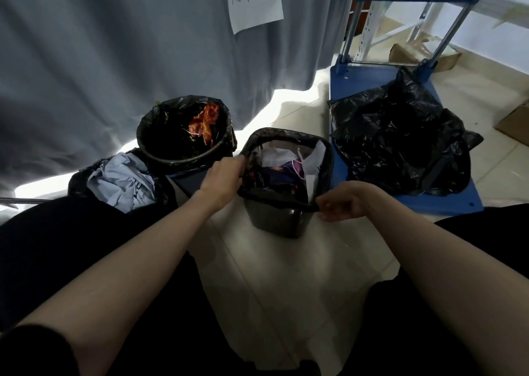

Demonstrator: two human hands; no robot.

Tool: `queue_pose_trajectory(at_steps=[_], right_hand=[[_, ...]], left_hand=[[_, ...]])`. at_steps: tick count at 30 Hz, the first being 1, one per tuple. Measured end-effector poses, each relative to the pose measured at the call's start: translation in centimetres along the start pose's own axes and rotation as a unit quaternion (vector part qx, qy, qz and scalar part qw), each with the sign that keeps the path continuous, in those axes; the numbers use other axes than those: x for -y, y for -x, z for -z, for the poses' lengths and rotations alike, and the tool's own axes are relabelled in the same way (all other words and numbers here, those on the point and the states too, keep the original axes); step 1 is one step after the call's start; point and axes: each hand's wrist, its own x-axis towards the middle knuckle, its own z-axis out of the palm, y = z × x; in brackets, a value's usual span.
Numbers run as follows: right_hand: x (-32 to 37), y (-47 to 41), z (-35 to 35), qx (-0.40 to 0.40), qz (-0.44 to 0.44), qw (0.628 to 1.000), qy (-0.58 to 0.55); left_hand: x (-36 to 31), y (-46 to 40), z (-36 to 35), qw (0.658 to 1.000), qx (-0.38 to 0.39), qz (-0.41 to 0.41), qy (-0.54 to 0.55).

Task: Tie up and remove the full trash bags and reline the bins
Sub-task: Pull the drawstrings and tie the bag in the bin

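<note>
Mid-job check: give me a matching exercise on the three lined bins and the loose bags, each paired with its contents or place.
1. Round black lined bin
2. Square dark bin held by both hands
3. Black bag far left
4. Crumpled black plastic bags

A. On the blue cart platform
B. Pale blue cloth
C. Orange-red wrappers
D. White and purple scraps

Pairs: 1-C, 2-D, 3-B, 4-A

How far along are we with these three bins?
Early. Loose black bags lie on the blue cart. Left hand and right hand grip the liner rim of the square bin. The round bin and left bin remain full, untied.
</note>
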Motion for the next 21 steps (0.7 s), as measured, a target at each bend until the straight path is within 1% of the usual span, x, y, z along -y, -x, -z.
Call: queue_pose_trajectory(at_steps=[1, 3, 5, 6, 7, 8, 11, 13, 15, 17, 21], right_hand=[[0.2, 0.0, 0.4, -0.002, -0.003, 1.000, 0.026], [1.1, -0.2, 1.0, -0.053, 0.033, 0.996, 0.069], [2.7, -1.0, 1.5, -0.164, 0.123, 0.976, 0.073], [3.8, -1.2, 1.7, -0.229, 0.170, 0.955, 0.079], [4.9, -1.5, 1.8, -0.273, 0.209, 0.934, 0.103], [6.0, -1.7, 1.7, -0.296, 0.237, 0.914, 0.143], [8.5, -3.0, 1.4, -0.332, 0.290, 0.856, 0.269], [9.6, -3.9, 1.7, -0.349, 0.303, 0.828, 0.317], [10.5, -5.1, 2.7, -0.336, 0.288, 0.830, 0.338], [11.2, -6.3, 3.9, -0.308, 0.254, 0.854, 0.335], [12.1, -7.3, 4.7, -0.245, 0.195, 0.904, 0.290]], left_hand=[[0.4, -0.5, 0.2, 0.999, 0.000, 0.023, 0.034], [0.8, -1.6, 0.5, 0.996, -0.012, 0.053, 0.072], [0.8, -3.1, 0.5, 0.994, -0.027, 0.072, 0.074], [0.7, -4.0, 0.5, 0.994, -0.028, 0.081, 0.070], [0.5, -5.0, 0.5, 0.994, -0.024, 0.089, 0.066], [0.4, -6.0, 0.5, 0.994, -0.019, 0.092, 0.062], [-0.1, -9.2, 0.5, 0.995, 0.012, 0.081, 0.058], [-0.4, -11.5, 0.5, 0.995, 0.038, 0.070, 0.064], [-0.6, -13.8, 0.6, 0.993, 0.054, 0.066, 0.076], [-0.8, -16.0, 0.5, 0.992, 0.080, 0.058, 0.083], [-1.1, -19.3, -0.1, 0.976, 0.172, 0.049, 0.121]])
